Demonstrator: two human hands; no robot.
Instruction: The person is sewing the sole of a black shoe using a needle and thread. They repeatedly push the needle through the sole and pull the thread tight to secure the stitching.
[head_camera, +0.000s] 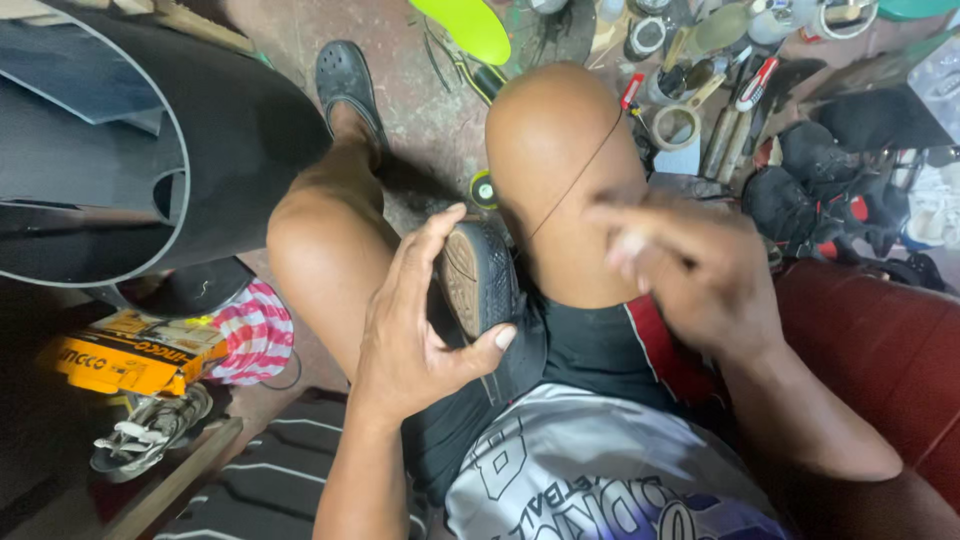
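My left hand (415, 320) grips a dark shoe (485, 285) between my knees, sole turned up, thumb pressed across its lower part. A thin dark thread (580, 175) runs from the shoe up over my right knee. My right hand (690, 270) is blurred above my right thigh, fingers pinched together near the thread's lower stretch; whether it holds the thread or a needle I cannot tell.
Large black rubber sheets (150, 140) lean at the left. A yellow box (125, 355), striped cloth (255, 330) and a sandal (150, 430) lie on the floor. Tools, tape rolls (675, 125) and dark shoes (820, 190) crowd the upper right. A red seat (880, 350) is at the right.
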